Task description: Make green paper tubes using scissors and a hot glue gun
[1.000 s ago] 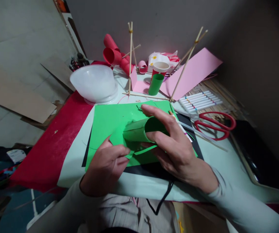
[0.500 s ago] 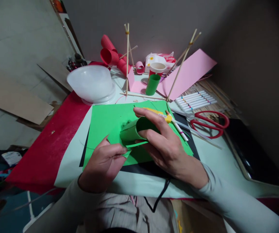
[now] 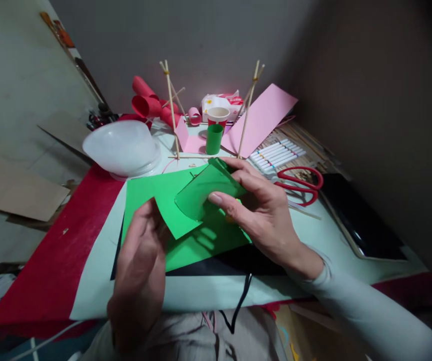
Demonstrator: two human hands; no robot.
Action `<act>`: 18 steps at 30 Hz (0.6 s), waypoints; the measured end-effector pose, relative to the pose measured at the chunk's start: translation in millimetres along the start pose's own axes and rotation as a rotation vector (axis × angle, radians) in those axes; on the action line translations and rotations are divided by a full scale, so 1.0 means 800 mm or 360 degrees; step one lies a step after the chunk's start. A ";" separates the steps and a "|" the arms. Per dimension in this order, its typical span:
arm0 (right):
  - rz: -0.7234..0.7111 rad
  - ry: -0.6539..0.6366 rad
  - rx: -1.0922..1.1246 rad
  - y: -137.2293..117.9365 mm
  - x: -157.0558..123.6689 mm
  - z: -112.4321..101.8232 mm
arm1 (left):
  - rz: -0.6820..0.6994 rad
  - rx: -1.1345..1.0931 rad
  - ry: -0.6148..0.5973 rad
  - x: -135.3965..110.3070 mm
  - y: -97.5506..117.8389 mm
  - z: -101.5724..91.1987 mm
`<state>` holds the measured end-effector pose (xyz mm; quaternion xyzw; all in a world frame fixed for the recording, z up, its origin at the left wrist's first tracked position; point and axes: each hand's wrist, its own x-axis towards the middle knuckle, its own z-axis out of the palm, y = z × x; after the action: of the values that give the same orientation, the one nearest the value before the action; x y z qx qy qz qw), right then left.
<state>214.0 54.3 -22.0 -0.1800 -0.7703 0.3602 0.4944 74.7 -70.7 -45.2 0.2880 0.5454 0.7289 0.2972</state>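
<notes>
My right hand (image 3: 268,220) grips a green paper tube (image 3: 210,188), thumb on the near side and fingers over the far side. The tube is tilted, with its lower edge toward the left. A small flat piece of green paper (image 3: 176,215) sits at that lower edge; whether it is joined to the tube I cannot tell. Beside this piece is my left hand (image 3: 141,265), somewhat blurred, fingers extended and partly hidden behind the paper. Under both hands lies a large green sheet (image 3: 144,195) on a black sheet (image 3: 216,263).
Behind stand a stick frame (image 3: 171,100), a small green tube (image 3: 214,139) and a paper cup (image 3: 218,115). Plastic bowls (image 3: 120,145) are on the left. Red-handled scissors (image 3: 317,178), markers (image 3: 278,153) and a black tablet-like object (image 3: 359,215) lie on the right. Pink card (image 3: 266,118) leans behind.
The tube has tipped over, so its side now faces me instead of its opening. My left hand has loosened its pinch on the small green paper and moved left. The view has shifted.
</notes>
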 end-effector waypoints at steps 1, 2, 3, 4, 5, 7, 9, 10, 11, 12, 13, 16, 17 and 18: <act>0.0030 0.0040 0.0027 -0.001 0.000 0.001 | 0.0033 -0.0014 0.0024 -0.002 -0.002 0.001; 0.0053 0.0071 0.0047 -0.002 -0.001 0.002 | 0.0057 -0.0023 0.0038 -0.005 -0.003 0.002; 0.0064 0.0097 0.0055 -0.003 -0.001 0.003 | 0.0066 -0.0026 0.0034 -0.007 -0.005 0.003; 0.0066 0.0114 0.0049 -0.004 -0.003 0.004 | 0.0060 -0.0015 0.0014 -0.010 -0.007 0.005; 0.0056 0.0127 0.0031 -0.005 -0.004 0.005 | 0.0042 0.0005 -0.0021 -0.013 -0.008 0.006; 0.0016 0.0127 -0.0017 -0.007 -0.007 0.007 | 0.0008 0.0045 -0.0045 -0.018 -0.009 0.011; -0.0036 0.0102 -0.0058 -0.008 -0.010 0.009 | -0.0005 0.0143 0.0035 -0.021 -0.007 0.015; -0.0058 0.0087 -0.0068 -0.008 -0.012 0.010 | -0.0013 0.0206 0.0078 -0.021 -0.006 0.017; -0.0079 0.0073 -0.0072 -0.008 -0.013 0.011 | -0.0020 0.0261 0.0104 -0.021 -0.004 0.018; -0.0094 0.0060 -0.0074 -0.008 -0.013 0.012 | -0.0027 0.0307 0.0115 -0.021 -0.003 0.018; -0.0107 0.0048 -0.0075 -0.008 -0.014 0.012 | -0.0024 0.0344 0.0121 -0.020 -0.002 0.018; -0.0125 -0.0011 -0.0068 -0.009 -0.014 0.011 | 0.0006 0.0442 0.0132 -0.018 -0.005 0.013; -0.0132 -0.0030 -0.0061 -0.010 -0.014 0.010 | 0.0029 0.0489 0.0150 -0.017 -0.007 0.010; -0.0134 -0.0048 -0.0053 -0.011 -0.013 0.008 | 0.0063 0.0546 0.0180 -0.016 -0.009 0.007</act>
<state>213.4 39.3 -23.9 -0.1502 -0.7904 0.3288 0.4945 88.3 -75.0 -51.9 0.3037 0.6718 0.6459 0.1981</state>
